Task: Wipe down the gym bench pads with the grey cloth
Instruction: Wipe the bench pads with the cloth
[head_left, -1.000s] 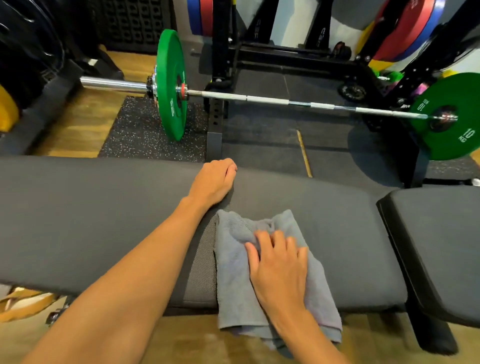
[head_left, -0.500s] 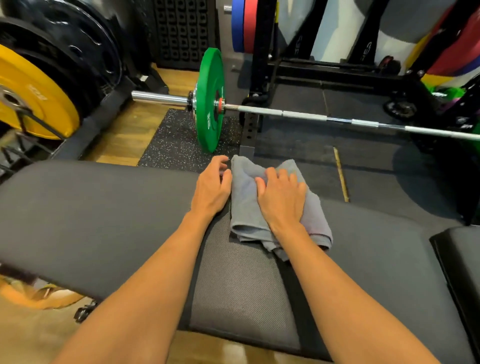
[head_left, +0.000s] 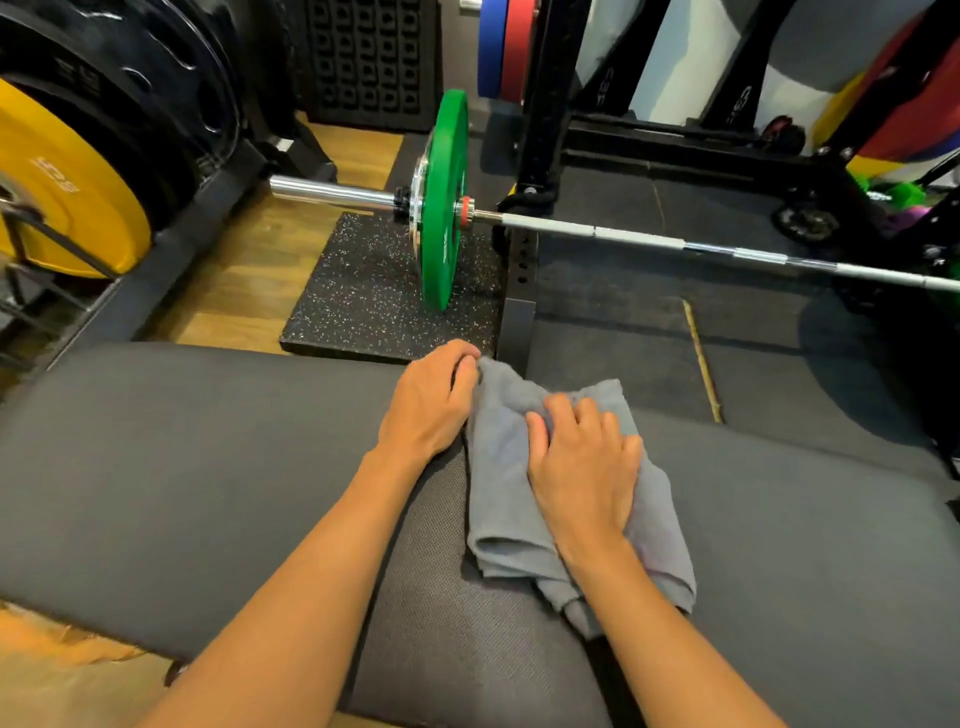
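My right hand (head_left: 582, 470) lay flat, fingers a little curled, on the folded grey terry cloth (head_left: 511, 499) and pressed it down. My left hand (head_left: 428, 402) was just beside, its bent fingers pinching the far left corner of the cloth. The cloth lay with its long axis from me toward the far edge, on the dark padded surface (head_left: 182, 467), which ran wide to both sides. I judged the next stroke should go sideways, along unwiped pad. Beyond stood the green weight plate (head_left: 441, 208) on a steel barbell (head_left: 649, 239), on the rubber floor mat (head_left: 358, 296).
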